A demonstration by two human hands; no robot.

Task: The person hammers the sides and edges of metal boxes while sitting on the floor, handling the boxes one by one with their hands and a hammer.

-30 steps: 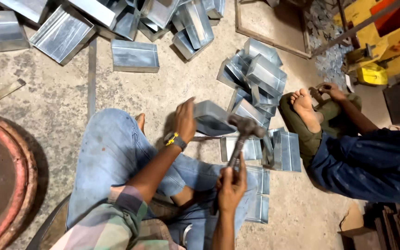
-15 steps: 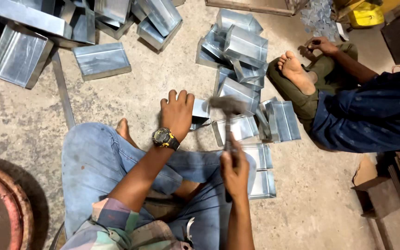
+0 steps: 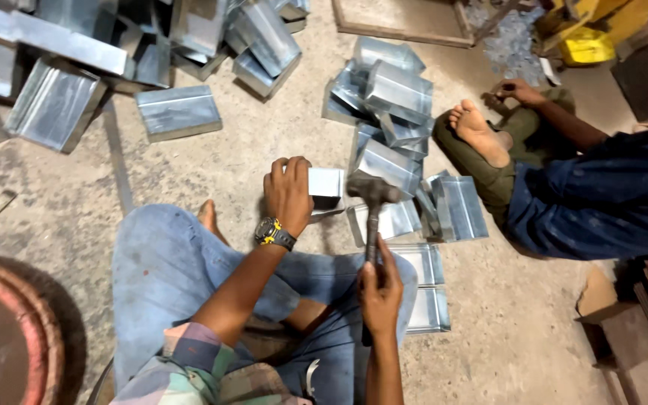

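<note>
My left hand (image 3: 288, 193), with a black and yellow wristwatch, presses down on a small folded sheet-metal box (image 3: 326, 184) on the concrete floor in front of my knees. My right hand (image 3: 380, 285) grips the handle of a hammer (image 3: 373, 201), whose head hangs just right of the box, a little above it. I sit on the floor in blue jeans with one bare foot showing by my left knee.
Several shiny metal boxes lie piled ahead (image 3: 391, 94) and at far left (image 3: 54, 105); flat trays (image 3: 425, 289) lie at my right. Another person in blue (image 3: 601, 195) sits at right with a bare foot (image 3: 478, 131) out. A rusty round rim (image 3: 9, 330) is at lower left.
The view has shifted and come closer. My left hand has settled flat on the box, and the hammer head has come down beside it.
</note>
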